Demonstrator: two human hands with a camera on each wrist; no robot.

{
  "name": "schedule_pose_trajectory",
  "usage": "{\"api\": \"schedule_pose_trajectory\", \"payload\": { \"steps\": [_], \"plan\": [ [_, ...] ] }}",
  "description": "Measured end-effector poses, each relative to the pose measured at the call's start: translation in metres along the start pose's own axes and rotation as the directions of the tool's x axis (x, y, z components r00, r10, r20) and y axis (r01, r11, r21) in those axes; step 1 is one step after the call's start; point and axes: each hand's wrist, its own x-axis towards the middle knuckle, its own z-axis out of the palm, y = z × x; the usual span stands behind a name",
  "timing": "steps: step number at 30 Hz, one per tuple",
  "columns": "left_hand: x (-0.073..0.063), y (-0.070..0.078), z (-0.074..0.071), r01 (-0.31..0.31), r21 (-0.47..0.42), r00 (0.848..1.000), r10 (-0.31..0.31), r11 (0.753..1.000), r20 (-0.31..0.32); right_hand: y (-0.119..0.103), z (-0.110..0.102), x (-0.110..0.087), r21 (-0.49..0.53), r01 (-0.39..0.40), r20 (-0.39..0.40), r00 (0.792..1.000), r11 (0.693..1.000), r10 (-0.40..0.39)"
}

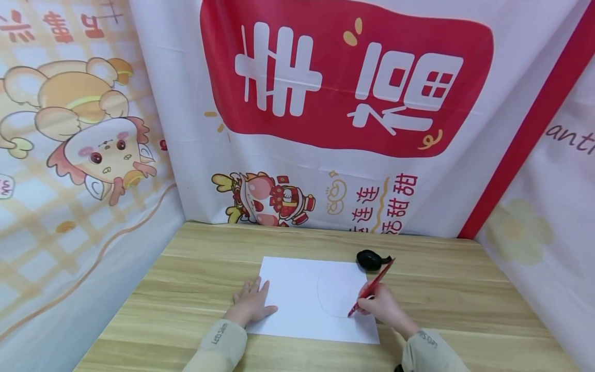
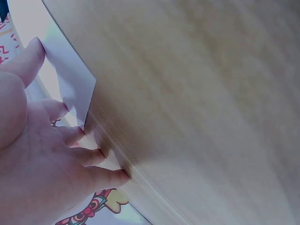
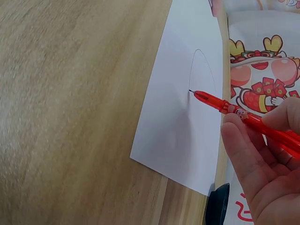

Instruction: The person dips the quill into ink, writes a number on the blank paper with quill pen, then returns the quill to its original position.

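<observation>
A white sheet of paper (image 1: 293, 294) lies on the wooden table. My right hand (image 1: 382, 307) pinches a red pen (image 1: 374, 285) between thumb and fingers, its tip down at the sheet. A thin curved line (image 1: 319, 295) runs on the right half of the paper and ends at the pen's tip. In the right wrist view, the red pen (image 3: 255, 121) shows printed figures on its barrel. My left hand (image 1: 251, 302) rests with spread fingers over the paper's left edge, thumb on the sheet; in the left wrist view the other fingertips (image 2: 123, 176) reach past that edge.
A small black object with a short handle-like end (image 1: 369, 260) sits at the paper's top right corner. The wooden table (image 1: 465, 289) ends at a printed cloth backdrop (image 1: 279, 150), with cloth hanging on both sides too. Part of another dark item (image 1: 398, 368) shows near the right sleeve.
</observation>
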Motion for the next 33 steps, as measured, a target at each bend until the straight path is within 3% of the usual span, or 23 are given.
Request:
{"api": "schedule_pose_trajectory", "payload": {
  "steps": [8, 21, 33],
  "plan": [
    [0.0012, 0.0, 0.0005, 0.01, 0.007, 1.0, -0.01, 1.0, 0.008, -0.0014, -0.0021, 0.0006, -0.03, -0.023, -0.024, 0.999, 0.999, 0.023],
    [0.0049, -0.0023, 0.0031, 0.02, 0.007, 1.0, -0.02, 1.0, 0.003, 0.0009, -0.0061, 0.0021, -0.046, 0.018, -0.061, 0.998, 0.999, -0.021],
    [0.0047, -0.0038, 0.0036, 0.015, 0.009, 1.0, -0.015, 1.0, 0.001, 0.0018, -0.0092, 0.0059, -0.079, -0.027, -0.114, 0.993, 0.997, 0.018]
  ]
}}
